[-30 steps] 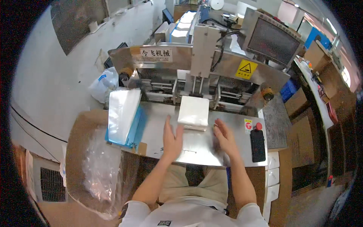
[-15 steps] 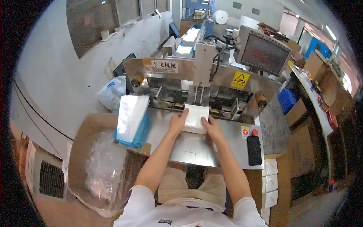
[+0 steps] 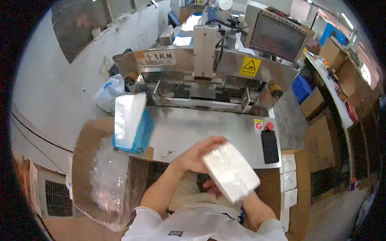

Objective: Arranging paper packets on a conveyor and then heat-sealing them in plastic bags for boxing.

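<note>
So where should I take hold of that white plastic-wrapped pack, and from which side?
Probably the right-hand long edge of the white plastic-wrapped pack, coming from the right: the pack is flat and boxy, tilted with a broad face showing, and the left hand holds its upper-left end. The right hand is mostly hidden behind it.

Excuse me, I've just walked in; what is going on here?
A person in a white shirt holds a glossy white pack, tilted, near the front edge of a metal worktable. The left hand grips its upper left side; the right hand is mostly hidden behind it. A black phone lies at the worktable's right end.
</note>
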Demonstrator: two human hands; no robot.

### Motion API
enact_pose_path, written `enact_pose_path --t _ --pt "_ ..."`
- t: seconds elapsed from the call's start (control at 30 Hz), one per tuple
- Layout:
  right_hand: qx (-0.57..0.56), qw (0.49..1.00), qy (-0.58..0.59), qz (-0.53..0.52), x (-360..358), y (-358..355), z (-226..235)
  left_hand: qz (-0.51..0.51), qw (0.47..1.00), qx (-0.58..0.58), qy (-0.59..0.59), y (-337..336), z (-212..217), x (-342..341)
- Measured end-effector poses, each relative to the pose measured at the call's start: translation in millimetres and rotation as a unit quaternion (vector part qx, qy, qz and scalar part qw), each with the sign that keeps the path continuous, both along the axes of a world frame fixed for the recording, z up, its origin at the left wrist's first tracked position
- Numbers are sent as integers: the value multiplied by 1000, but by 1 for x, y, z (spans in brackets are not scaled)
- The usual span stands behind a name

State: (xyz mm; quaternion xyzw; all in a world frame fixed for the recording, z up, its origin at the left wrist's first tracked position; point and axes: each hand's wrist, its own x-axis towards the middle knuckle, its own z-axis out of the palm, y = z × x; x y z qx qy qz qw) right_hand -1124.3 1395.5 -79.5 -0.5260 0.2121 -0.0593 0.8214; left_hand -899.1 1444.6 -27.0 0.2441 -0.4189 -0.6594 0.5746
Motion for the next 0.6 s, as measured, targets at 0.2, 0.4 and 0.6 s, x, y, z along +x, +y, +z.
enact_pose_path --t 0.2,0.4,0.6 --pt "100 924 -74 -360 -108 22 -15 62 942 137 -299 -37 18 3" --pt "-64 723 48 -686 -276 -7 0 154 612 32 -775 -160 -60 60" --pt "-250 485 370 -752 -422 38 -41 145 693 26 -706 -206 -111 128"
